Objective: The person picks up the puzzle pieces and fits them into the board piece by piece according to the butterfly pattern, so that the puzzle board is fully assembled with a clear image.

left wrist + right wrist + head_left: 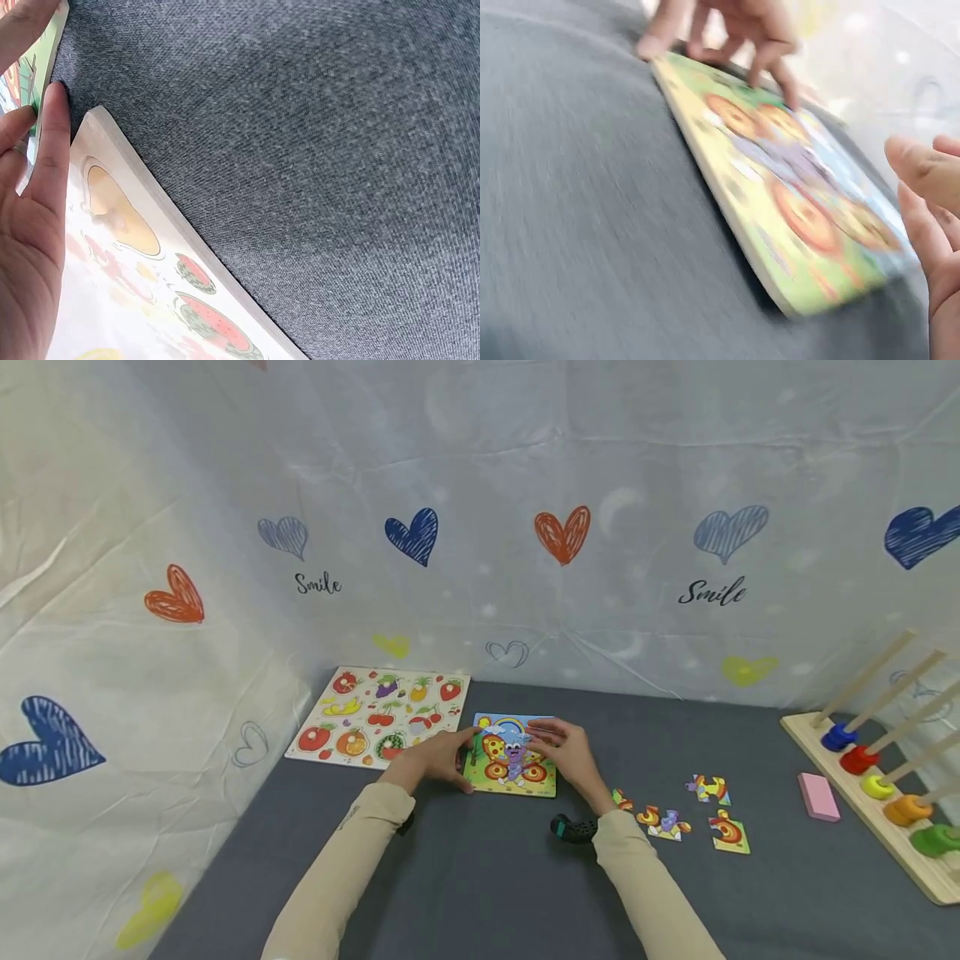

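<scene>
A small square butterfly puzzle (517,787) lies on the dark table between my two hands, its picture complete where it shows. My left hand (438,758) grips its left edge, thumb at the near corner and fingers farther along. In the right wrist view a dark shadow runs under the near edge of the puzzle (810,217). My right hand (567,752) is at the far right corner, fingers loosely bent over it; the right wrist view shows the fingertips beside the edge, pinching nothing.
Behind my left hand lies a fruit board (375,720). Loose puzzle pieces (729,833) are scattered right of my right forearm. Farther right are a pink block (818,797) and a wooden peg stacker (862,793) with coloured rings. A patterned curtain (480,610) hangs behind the table.
</scene>
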A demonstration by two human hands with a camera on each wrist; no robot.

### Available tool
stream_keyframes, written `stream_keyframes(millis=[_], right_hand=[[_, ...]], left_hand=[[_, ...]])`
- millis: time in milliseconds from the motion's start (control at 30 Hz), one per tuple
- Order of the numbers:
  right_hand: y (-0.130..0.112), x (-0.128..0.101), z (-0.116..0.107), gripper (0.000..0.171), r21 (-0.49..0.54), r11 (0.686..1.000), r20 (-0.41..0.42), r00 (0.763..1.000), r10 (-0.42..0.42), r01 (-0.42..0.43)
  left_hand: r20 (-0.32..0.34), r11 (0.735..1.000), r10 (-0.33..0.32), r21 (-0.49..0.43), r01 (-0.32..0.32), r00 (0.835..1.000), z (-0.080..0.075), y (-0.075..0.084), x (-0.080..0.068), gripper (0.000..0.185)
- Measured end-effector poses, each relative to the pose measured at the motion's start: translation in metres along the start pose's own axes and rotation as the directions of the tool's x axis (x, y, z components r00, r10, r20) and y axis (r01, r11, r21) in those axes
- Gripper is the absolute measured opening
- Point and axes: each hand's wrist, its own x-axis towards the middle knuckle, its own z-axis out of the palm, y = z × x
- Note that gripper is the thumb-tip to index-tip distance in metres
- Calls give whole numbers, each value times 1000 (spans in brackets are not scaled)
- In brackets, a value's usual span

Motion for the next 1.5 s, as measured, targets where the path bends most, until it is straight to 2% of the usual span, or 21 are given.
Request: stream_keyframes(millis=[133, 300, 467, 633, 767, 833, 900, 1000, 1067, 1200, 1300, 1500], right_hand=[[-3, -9, -30, 37, -19, 1000, -23, 1000, -17, 16], [-5, -30, -73, 38, -16, 1000, -69, 998, 9, -10], [-10, -48, -113, 39, 9, 1000, -108, 994, 21, -20], [-20, -65, -149, 39, -62, 998, -140, 990, 18, -26], [-31, -82, -177, 39, -136, 988, -135, 990, 49, -68], [-36, -91, -190, 40, -191, 977, -116, 990, 78, -99], [-40, -100, -203, 40, -275, 951, -108, 988, 114, -140], [-44, -113, -219, 43, -417, 887, -101, 980, 170, -197], [-45, -120, -228, 44, -477, 849, -101, 974, 203, -226], [-44, -127, -236, 46, -512, 831, -61, 974, 219, -218], [-43, -129, -238, 47, -505, 836, -33, 973, 229, -214], [-42, -129, -239, 43, -594, 778, -41, 973, 228, -207]], left_hand=[[5, 1000, -6, -11, 6, 1000, 0, -1, -2, 98], [2, 999, 9, -37, -9, 1000, 0, 0, -3, 96], [-3, 1000, 12, -9, -12, 1000, 1, 2, -1, 97], [-4, 1000, 14, -4, -14, 1000, 1, 2, -1, 98], [0, 1000, 9, -5, -9, 1000, 2, 1, 0, 98], [-3, 1000, 5, -2, -5, 1000, 3, 1, 1, 98], [-5, 1000, 4, -4, -4, 1000, 3, 1, 1, 98], [-5, 1000, 5, -9, -6, 1000, 2, 1, 0, 98], [-4, 1000, 7, -12, -7, 1000, 2, 2, -1, 98], [-2, 1000, 2, -7, -2, 1000, 0, 3, -3, 98], [1, 1000, -2, 4, 2, 1000, 1, 3, -2, 98], [2, 1000, -6, 5, 6, 1000, 2, 3, 1, 98]])
